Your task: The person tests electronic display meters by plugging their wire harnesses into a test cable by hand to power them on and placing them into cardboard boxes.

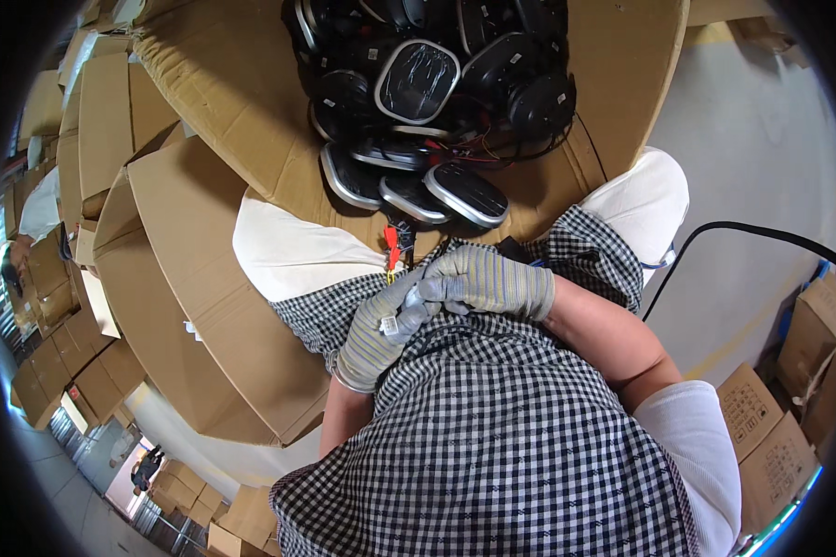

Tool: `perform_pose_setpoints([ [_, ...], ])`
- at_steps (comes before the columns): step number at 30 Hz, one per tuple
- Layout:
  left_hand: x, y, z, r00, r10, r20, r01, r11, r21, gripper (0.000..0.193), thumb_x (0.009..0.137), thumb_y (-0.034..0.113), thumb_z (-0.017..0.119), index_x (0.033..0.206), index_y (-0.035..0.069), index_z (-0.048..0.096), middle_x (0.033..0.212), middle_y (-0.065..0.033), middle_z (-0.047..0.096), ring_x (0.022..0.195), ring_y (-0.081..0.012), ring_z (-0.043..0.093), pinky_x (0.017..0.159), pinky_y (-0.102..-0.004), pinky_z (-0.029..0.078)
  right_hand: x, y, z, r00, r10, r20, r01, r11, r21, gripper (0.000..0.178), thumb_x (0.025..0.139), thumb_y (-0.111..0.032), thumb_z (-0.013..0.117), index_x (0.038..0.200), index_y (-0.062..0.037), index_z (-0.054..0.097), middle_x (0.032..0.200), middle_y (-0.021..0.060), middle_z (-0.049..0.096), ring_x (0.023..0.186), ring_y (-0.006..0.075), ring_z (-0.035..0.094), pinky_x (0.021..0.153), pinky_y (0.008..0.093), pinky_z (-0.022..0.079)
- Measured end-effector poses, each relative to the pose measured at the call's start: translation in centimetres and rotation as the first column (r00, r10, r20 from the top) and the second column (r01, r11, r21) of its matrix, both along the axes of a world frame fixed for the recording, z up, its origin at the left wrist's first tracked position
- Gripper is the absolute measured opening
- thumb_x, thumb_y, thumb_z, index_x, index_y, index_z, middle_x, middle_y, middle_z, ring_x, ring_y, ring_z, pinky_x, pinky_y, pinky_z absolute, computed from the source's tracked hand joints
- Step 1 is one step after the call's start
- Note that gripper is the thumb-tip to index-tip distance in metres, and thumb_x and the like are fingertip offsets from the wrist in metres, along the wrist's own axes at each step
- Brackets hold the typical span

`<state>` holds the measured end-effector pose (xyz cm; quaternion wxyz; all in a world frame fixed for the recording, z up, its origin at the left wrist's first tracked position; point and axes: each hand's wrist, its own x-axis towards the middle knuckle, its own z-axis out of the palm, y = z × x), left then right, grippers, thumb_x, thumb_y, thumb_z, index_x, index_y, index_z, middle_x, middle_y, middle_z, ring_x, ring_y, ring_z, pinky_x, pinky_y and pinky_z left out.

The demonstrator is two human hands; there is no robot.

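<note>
Right now I see both hands in striped gray gloves, close together over the lap. The left hand (pixel 376 339) is curled shut around a small gray part (pixel 389 325) with a little white tag on it. The right hand (pixel 488 281) is closed too, with its fingers pinching the top end of that same part, so the two hands touch. I think they hold it tight like this so it stays steady while it is worked on.

Just above the hands, thin red and yellow wires (pixel 393 251) stick up. They seem to run from the part, but I cannot tell where they join it.

The part sits between the two hands, right above the checked apron (pixel 492 436).

Past the knees, an open cardboard box (pixel 241 102) holds a pile of black oval units (pixel 416 82) with silver rims, near enough to reach. A black cable (pixel 715 230) runs across the gray floor (pixel 762 139) on the right. More cardboard boxes (pixel 771 436) are stacked all around.
</note>
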<state>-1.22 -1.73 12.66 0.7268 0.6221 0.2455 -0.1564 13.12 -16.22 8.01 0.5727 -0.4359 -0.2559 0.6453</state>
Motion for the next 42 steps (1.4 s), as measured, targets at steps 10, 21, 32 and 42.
perform_pose_setpoints([
  [10, 0.2, -0.1, -0.7, 0.999, -0.026, 0.021, 0.02, 0.975, 0.223, 0.061, 0.088, 0.043, 0.056, 0.128, -0.001, 0.045, 0.093, -0.0055, 0.058, 0.081, -0.011, 0.053, 0.075, -0.025, 0.044, 0.6, 0.6, -0.8, 0.989, 0.099, -0.109, -0.109, 0.991, -0.083, 0.032, 0.091, -0.031, 0.053, 0.097, -0.0005, 0.063, 0.076, 0.0035, 0.063, 0.06, 0.007, 0.052, 0.056, 0.0221, 0.043],
  [21, -1.2, -0.3, -1.8, 0.99, 0.135, 0.031, -0.137, 0.989, 0.062, 0.039, 0.088, 0.011, 0.058, 0.123, -0.003, 0.048, 0.088, -0.0034, 0.061, 0.082, -0.0101, 0.054, 0.078, -0.0226, 0.044, 2.8, 3.1, -2.8, 0.793, -0.564, -0.23, 0.432, 0.787, -0.44, 0.027, 0.09, -0.03, 0.055, 0.093, -0.0036, 0.06, 0.07, 0.0028, 0.058, 0.055, 0.0086, 0.05, 0.047, 0.0187, 0.038],
  [32, -2.1, -0.3, -2.3, 0.941, 0.271, 0.204, -0.285, 0.957, 0.042, 0.05, 0.089, 0.042, 0.054, 0.112, -0.001, 0.057, 0.087, -0.0122, 0.065, 0.059, -0.007, 0.052, 0.057, -0.0204, 0.043, 5.2, 5.8, -4.0, 0.737, -0.675, -0.028, 0.673, 0.729, 0.125, 0.031, 0.091, -0.034, 0.054, 0.09, -0.0044, 0.063, 0.078, 0.001, 0.059, 0.063, 0.0045, 0.048, 0.058, 0.0194, 0.039],
  [42, 1.0, -0.2, -1.4, 0.77, 0.573, 0.279, -0.617, 0.781, 0.097, 0.062, 0.089, 0.052, 0.048, 0.115, -0.004, 0.048, 0.074, -0.0103, 0.061, 0.058, -0.0117, 0.054, 0.055, -0.0237, 0.044, 8.3, 4.2, 2.5, 0.262, -0.6, 0.756, 0.361, 0.787, 0.5, 0.02, 0.088, -0.022, 0.054, 0.09, -0.0044, 0.065, 0.078, 0.0075, 0.057, 0.066, 0.0148, 0.054, 0.064, 0.0268, 0.044],
])
